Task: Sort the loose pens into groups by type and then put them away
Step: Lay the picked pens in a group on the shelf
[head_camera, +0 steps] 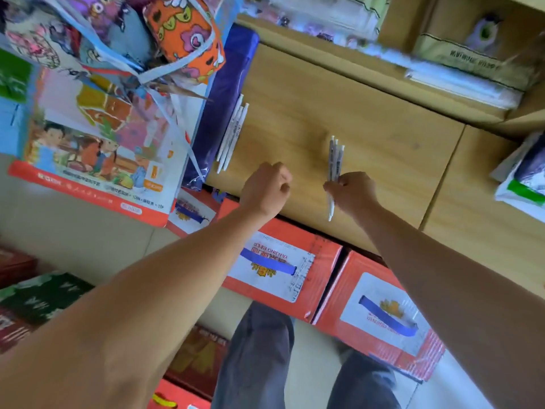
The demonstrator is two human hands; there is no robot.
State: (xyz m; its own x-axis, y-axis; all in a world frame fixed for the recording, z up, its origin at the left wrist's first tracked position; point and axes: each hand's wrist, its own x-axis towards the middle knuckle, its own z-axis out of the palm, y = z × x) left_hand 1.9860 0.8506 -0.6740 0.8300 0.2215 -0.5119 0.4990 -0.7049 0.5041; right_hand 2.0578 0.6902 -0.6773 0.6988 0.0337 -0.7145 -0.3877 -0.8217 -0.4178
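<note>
On the wooden counter [383,128] my right hand [354,191] grips a bundle of three white-and-grey pens [335,156], their clicker ends pointing away from me and one tip sticking out below my fingers. A second group of white pens [233,132] lies side by side at the counter's left edge, against a blue plastic-wrapped pack [224,93]. My left hand [267,187] hovers between the two groups with its fingers curled and nothing in it.
A large picture-printed box [88,137] and colourful bags [182,33] crowd the left. Red beer cartons [283,267] stand on the floor below the counter. Cardboard boxes [472,48] and wrapped stock sit at the back, a white packet [522,178] at the right.
</note>
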